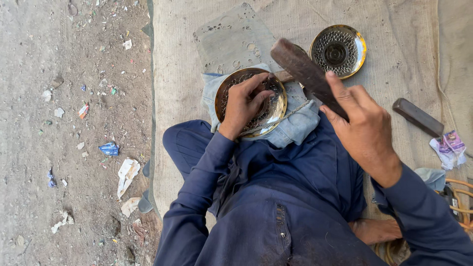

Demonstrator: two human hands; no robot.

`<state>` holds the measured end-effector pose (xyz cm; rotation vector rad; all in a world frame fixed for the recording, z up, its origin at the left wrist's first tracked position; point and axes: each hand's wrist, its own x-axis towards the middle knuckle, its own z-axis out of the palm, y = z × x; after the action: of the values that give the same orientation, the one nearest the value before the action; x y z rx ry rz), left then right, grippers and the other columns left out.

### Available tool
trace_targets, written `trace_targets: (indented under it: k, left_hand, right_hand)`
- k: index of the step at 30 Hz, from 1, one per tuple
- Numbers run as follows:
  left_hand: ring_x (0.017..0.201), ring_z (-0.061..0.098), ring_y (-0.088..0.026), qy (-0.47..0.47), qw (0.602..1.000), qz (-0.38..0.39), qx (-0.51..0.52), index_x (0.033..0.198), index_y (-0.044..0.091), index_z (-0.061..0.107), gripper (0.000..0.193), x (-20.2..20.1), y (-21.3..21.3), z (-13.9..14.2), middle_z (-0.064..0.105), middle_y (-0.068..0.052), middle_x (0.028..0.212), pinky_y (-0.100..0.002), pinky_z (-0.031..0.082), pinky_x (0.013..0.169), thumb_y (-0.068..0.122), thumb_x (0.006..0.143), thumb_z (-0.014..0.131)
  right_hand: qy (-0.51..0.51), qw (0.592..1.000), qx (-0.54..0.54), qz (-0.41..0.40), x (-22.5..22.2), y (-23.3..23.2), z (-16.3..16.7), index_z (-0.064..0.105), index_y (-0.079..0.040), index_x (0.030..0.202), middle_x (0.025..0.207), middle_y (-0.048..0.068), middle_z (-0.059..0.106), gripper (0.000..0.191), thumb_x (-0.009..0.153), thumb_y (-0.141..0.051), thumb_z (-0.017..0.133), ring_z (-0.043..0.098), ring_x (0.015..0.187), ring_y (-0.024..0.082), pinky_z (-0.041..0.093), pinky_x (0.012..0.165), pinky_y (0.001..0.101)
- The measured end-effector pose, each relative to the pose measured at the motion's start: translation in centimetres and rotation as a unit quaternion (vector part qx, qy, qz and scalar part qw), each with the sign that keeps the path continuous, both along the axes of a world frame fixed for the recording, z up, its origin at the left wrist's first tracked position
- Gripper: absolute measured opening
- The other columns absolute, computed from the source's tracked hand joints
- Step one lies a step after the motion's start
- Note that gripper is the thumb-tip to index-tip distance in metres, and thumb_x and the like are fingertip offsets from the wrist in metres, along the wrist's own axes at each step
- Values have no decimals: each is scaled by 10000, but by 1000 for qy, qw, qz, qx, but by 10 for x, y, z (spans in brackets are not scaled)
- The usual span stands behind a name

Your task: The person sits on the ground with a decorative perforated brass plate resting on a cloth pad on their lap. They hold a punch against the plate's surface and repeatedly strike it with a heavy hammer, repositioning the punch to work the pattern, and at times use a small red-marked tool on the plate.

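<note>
I sit on a burlap mat (pixel 187 74) in dark blue clothes. My left hand (pixel 245 103) rests on an engraved brass plate (pixel 276 106), fingers curled as if pinching a small tool that I cannot make out. The plate lies on a folded denim cloth (pixel 295 128) over my knee. My right hand (pixel 362 123) is raised and grips a thick dark wooden mallet (pixel 305 74), which slants up to the left above the plate.
A second engraved brass plate (pixel 338 50) lies further out on the mat. A grey metal sheet (pixel 231 39) with punched holes sits behind the denim. A dark wooden block (pixel 418 117) and crumpled wrappers (pixel 448 148) lie at right. Littered dirt ground (pixel 74 123) is left.
</note>
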<state>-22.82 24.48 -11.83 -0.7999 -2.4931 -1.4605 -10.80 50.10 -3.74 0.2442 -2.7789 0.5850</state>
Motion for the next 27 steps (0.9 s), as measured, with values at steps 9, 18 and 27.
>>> trace_targets:
  k: [9, 18, 27]
  left_hand:
    - [770, 694, -266, 19, 995, -94, -32, 1281, 61, 658, 438, -5, 0, 19, 721, -116, 941, -346, 558, 732, 135, 879, 814]
    - [706, 631, -143, -9, 998, 56, 36, 1258, 73, 656, 410, 6, -8, -6, 677, -80, 835, -282, 544, 681, 48, 884, 823]
    - [808, 683, -112, 43, 985, 144, 81, 1291, 34, 621, 407, 18, -6, -36, 681, -71, 908, -258, 574, 753, 26, 915, 776]
  right_hand:
    - [33, 999, -36, -20, 11, 3, -19, 585, -226, 1542, 994, 85, 635, 697, 889, -221, 827, 671, 844, 306, 533, 726, 432]
    - [18, 1000, -12, -9, 0, -4, -22, 572, -237, 1552, 985, 85, 624, 719, 882, -218, 832, 661, 812, 294, 521, 699, 423]
    - [57, 993, 68, 74, -27, -18, 7, 574, -222, 1557, 973, 87, 600, 712, 888, -231, 819, 631, 825, 283, 519, 729, 422]
